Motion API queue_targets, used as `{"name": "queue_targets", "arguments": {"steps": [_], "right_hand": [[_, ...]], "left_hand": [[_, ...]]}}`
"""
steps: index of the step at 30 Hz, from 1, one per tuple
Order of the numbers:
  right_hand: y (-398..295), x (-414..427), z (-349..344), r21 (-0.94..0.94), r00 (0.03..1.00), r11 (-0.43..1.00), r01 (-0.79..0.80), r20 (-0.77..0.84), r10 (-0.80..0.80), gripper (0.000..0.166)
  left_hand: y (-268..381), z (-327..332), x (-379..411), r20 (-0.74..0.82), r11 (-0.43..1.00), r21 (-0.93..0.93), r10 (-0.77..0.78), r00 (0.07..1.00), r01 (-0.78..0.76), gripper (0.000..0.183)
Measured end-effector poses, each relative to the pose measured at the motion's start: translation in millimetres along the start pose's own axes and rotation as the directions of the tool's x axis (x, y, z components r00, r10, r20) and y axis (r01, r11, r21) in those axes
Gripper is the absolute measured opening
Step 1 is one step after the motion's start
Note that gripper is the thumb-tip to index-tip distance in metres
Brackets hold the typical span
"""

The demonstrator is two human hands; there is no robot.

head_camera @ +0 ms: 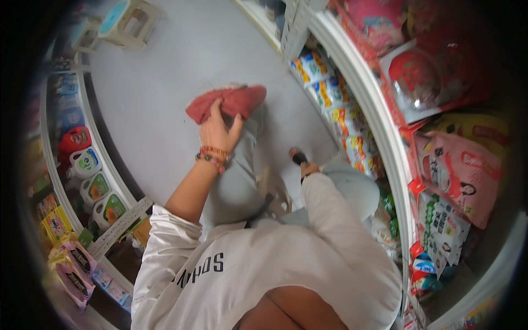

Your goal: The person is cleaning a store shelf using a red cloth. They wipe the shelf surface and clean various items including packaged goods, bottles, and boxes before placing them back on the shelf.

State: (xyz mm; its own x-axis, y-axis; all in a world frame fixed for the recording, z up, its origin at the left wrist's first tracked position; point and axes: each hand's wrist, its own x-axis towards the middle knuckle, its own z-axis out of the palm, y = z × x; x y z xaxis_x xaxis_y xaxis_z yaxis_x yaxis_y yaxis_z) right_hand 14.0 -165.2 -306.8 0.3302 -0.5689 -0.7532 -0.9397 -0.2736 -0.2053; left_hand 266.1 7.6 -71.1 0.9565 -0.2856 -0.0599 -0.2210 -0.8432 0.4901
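My left hand (220, 131) holds a folded red cloth (231, 103) with a pale edge, over the lower part of my left leg in grey-green trousers (239, 185). The thumb and fingers are spread over the cloth, and beaded bracelets (212, 156) circle that wrist. Beside my right knee (354, 187), my right hand (309, 169) reaches down, small and blurred at the end of a long white sleeve. A small dark thing (300, 158) lies just beyond its fingers; whether the hand grips it cannot be told. Beneath my legs is a beige seat or stool (274, 185), partly hidden.
Shelves close in on both sides. At left stand detergent jugs (108, 211) and pink packets (76, 272). At right, a white shelf edge (381, 107) runs above stacked packets (346, 119), with large pink bags (458, 173) on the shelf. A plastic stool (128, 22) stands on the grey floor.
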Motion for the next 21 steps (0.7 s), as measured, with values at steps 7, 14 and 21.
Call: {"name": "queue_targets", "arguments": {"steps": [7,14,21], "right_hand": [[-9,-3,13,-0.012,0.996,0.999,0.038,0.081,-0.037,0.044],[-36,-33,-7,0.057,0.99,0.989,-0.139,-0.03,0.141,0.055],[-75,-112,-86,0.887,0.915,0.421,0.192,-0.007,-0.403,0.047]], "left_hand": [[-2,0,-8,-0.045,0.998,0.02,0.052,0.998,-0.051,0.059],[11,-8,-8,-0.009,0.996,0.05,0.069,0.998,-0.069,0.058],[17,5,-34,-0.305,0.912,-0.147,0.326,0.895,-0.382,0.038]]}}
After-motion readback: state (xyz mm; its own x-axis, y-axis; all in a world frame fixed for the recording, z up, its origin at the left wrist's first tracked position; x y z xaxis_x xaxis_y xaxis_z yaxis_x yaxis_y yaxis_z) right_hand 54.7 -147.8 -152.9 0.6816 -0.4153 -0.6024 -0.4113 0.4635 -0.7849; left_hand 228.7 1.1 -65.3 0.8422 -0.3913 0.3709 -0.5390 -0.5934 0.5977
